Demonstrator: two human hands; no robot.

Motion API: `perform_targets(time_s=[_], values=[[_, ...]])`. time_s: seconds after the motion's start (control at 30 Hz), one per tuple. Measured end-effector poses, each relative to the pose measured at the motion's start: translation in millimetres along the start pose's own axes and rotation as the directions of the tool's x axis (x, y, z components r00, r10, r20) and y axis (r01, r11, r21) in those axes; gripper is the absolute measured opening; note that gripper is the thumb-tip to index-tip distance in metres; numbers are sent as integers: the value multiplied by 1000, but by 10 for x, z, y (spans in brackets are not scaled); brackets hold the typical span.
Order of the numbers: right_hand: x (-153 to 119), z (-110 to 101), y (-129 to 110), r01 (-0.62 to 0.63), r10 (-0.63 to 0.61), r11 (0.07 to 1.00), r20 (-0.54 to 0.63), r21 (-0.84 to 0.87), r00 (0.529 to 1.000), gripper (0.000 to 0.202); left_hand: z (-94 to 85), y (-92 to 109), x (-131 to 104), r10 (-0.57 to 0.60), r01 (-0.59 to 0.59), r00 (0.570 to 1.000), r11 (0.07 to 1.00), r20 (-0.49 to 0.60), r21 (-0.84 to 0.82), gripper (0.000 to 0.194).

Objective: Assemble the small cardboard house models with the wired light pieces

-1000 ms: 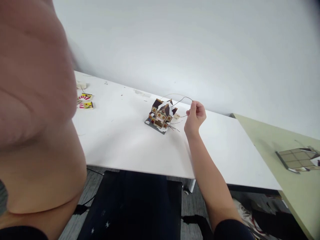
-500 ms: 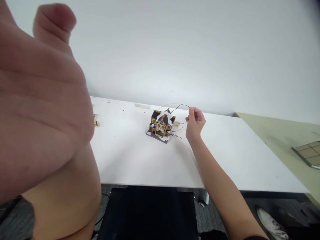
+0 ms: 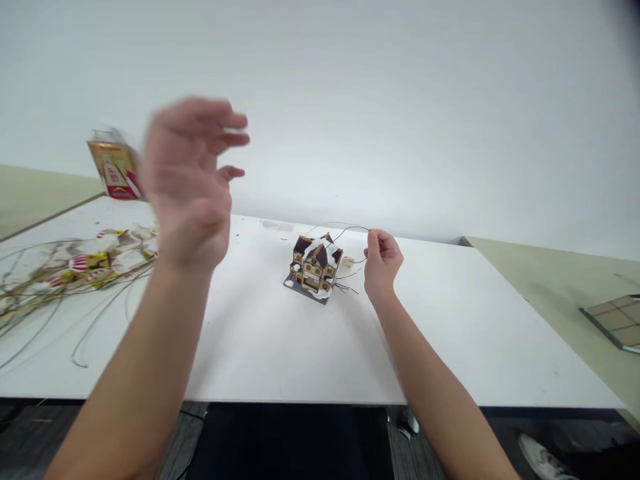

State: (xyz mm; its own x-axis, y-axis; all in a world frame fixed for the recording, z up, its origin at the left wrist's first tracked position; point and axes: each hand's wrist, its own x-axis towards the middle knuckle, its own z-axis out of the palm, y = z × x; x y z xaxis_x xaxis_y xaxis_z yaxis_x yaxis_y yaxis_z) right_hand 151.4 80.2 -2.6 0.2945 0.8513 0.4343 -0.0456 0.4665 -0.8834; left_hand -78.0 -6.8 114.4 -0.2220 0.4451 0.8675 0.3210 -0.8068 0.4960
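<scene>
The thin wire (image 3: 350, 230) arcs from the miniature house (image 3: 315, 267) at mid-frame worktop (image 3: 260, 347); my right hand (image 3: 381, 261) pinches its end, keeping it taut. My left hand (image 3: 187, 183) hovers open, empty.

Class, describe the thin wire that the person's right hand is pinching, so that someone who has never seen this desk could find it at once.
Start at the white table and find the small model house with snowy roofs near its middle. Just right of it, the right hand pinches a thin dark wire that arches from the fingers over to the house. Unlike the tangled pale wires lying far left, it is single, dark and lifted.
</scene>
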Motion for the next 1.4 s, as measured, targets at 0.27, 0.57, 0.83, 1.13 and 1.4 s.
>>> perform_targets(time_s=[0.27,0.57,0.83,1.13,1.4], values=[[-76,10,-1,131,-122,985,85,-117,989,29,-41,-1006,-656,-556,565,783,823,279,56,84],[-135,19,-57,207,-211,977,-70,-59,975,25,61,-954,-815,-585,661,516,737,626,144,84],[-161,24,-134,193,-190,981,-68,31,979,26,157,-916,-855,-644,717,496,682,583,143,59],[-146,-33,-240,145,-162,964,57,221,985,22,185,-893,-886,-717,719,568,671,404,181,47],[-67,-93,-159,66,-64,998,150,-7,987,22,200,-959,-898,-769,748,601,638,219,183,46]])
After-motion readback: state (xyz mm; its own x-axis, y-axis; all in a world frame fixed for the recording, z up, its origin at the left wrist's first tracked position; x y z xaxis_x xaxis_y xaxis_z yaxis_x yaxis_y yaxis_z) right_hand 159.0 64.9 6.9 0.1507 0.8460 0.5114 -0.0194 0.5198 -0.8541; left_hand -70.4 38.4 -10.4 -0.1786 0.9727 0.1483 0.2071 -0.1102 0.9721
